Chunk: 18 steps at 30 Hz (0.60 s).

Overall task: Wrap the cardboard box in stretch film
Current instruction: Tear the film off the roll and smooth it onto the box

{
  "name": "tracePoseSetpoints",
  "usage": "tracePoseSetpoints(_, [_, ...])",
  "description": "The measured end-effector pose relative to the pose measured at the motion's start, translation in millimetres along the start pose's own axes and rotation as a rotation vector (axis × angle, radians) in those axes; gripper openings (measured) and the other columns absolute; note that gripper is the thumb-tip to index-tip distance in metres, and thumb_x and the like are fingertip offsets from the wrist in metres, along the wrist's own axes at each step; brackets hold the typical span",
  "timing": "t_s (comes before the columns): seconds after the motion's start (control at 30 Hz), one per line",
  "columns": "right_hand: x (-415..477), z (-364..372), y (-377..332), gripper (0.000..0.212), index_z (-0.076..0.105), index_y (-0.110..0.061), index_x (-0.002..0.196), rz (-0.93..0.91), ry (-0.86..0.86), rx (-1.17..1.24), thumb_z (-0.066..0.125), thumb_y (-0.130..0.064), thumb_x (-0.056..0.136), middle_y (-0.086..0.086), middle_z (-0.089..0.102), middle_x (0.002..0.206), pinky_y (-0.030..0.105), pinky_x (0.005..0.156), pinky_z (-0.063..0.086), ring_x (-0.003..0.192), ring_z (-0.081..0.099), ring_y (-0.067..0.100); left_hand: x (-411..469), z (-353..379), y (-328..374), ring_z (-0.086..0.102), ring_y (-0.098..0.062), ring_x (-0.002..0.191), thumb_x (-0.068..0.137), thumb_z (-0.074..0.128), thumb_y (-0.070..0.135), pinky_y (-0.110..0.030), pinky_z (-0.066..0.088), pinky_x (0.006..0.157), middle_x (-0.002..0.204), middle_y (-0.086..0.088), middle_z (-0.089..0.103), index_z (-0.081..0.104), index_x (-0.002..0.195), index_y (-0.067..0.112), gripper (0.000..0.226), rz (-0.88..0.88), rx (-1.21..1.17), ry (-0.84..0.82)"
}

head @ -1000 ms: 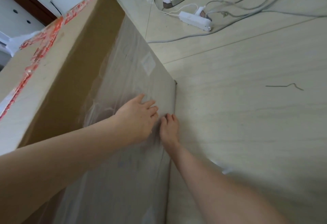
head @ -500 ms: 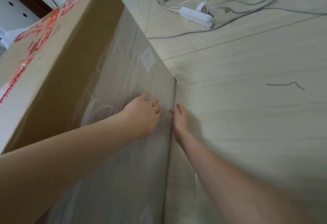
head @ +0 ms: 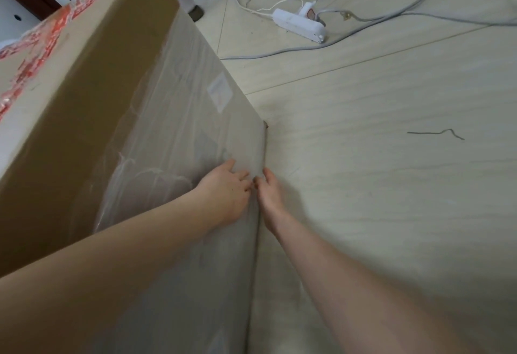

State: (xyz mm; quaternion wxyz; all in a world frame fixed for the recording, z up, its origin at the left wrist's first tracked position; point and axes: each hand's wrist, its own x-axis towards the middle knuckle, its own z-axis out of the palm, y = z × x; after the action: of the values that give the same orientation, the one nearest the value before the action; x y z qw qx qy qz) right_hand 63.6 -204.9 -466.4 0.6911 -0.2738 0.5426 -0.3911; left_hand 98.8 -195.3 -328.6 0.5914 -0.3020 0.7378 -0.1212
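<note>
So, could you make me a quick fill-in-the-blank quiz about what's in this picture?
1. The left hand presses flat on the clear ____ over the cardboard box side.
2. The tape on the box's top is ____.
3. The white power strip lies on the ____.
Missing words: film; red; floor.

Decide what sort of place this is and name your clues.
Probably an indoor room, home or small workplace, used for packing: a tiled floor, a white power strip with loose cables, a large cardboard box part-covered in stretch film.
</note>
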Motion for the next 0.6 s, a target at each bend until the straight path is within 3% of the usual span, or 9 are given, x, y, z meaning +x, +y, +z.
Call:
tracePoseSetpoints(0.13, [9,-2,-17,0.054,0.028,-0.011,0.148,0.039,0.0,0.208,0.047,-0.014,0.097,0.01,0.043,0.145,0.03,0.11,0.033,0.131,0.044,0.022,7,1,4,0.005,-0.022,0.148,0.103,0.021,0.028,-0.05,0.001,0.117,0.16,-0.003,0.012,0.017,0.152,0.013,0.051,0.013,0.001,-0.042])
tracePoseSetpoints(0.23, [15,-13,-21,0.052,0.03,-0.012,0.147,0.048,0.1,0.286,0.046,-0.013,0.098,0.008,0.044,0.145,0.024,0.103,0.032,0.131,0.043,0.02,9,5,5,0.006,-0.022,0.148,0.103,0.021,0.03,-0.05,0.001,0.116,0.16,-0.002,0.011,0.016,0.152,0.013,0.051,0.018,-0.013,-0.05])
tracePoseSetpoints(0.4, [8,-18,0,0.049,0.034,-0.01,0.145,0.034,0.169,0.107,0.036,-0.003,0.096,0.012,0.047,0.142,0.032,0.111,0.032,0.129,0.046,0.024,19,11,7,0.007,-0.023,0.148,0.103,0.019,0.033,-0.053,-0.001,0.116,0.16,0.0,0.014,0.018,0.152,0.016,0.051,-0.009,0.01,-0.059])
tracePoseSetpoints(0.6, [-9,-7,20,0.041,0.053,-0.001,0.131,-0.189,0.113,-0.386,0.041,-0.006,0.092,0.017,0.051,0.138,0.029,0.107,0.029,0.128,0.046,0.028,23,9,3,0.007,-0.029,0.147,0.103,0.019,0.032,-0.056,0.0,0.114,0.157,-0.005,0.023,0.027,0.149,0.013,0.051,-0.075,0.103,-0.027])
